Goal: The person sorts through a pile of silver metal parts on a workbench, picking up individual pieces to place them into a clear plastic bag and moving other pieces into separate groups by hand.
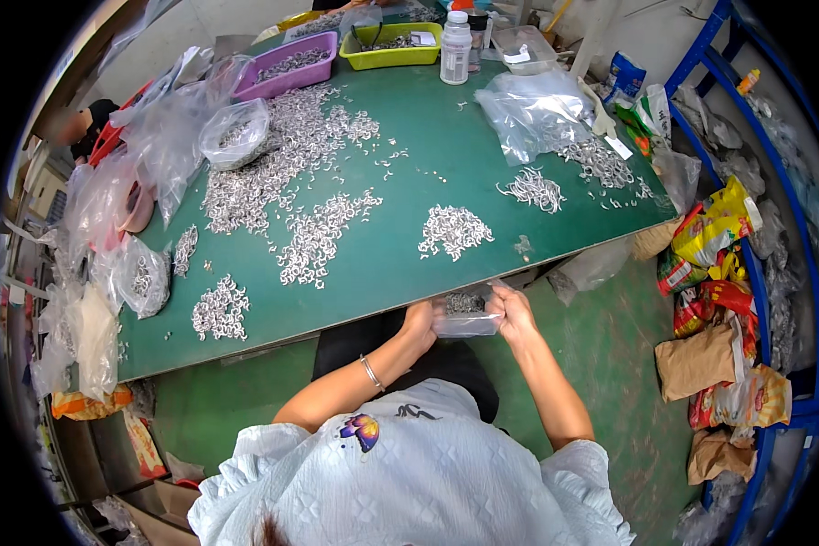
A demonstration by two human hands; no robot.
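Note:
A clear plastic bag [467, 326] is stretched between my hands just off the near table edge. Small dark grey metal pieces lie inside it. My left hand [419, 325] is closed on the bag's left side, and my right hand [516, 312] pinches its upper right side; some fingertips are hidden. Beyond the bag, on the green table [382, 259], sits a small heap of curved silvery metal pieces [455, 231]. A similar heap [220, 308] lies near the front left, and another [532, 189] farther right. The largest pile [259, 177] spreads across the back left.
Purple [287, 68] and yellow-green baskets [391, 56] stand at the back, near a white bottle [456, 47]. Loose plastic bags [537, 109] cover the right back. A blue shelf frame [755, 282] with packages runs along the right. Another person [86, 127] shows at far left.

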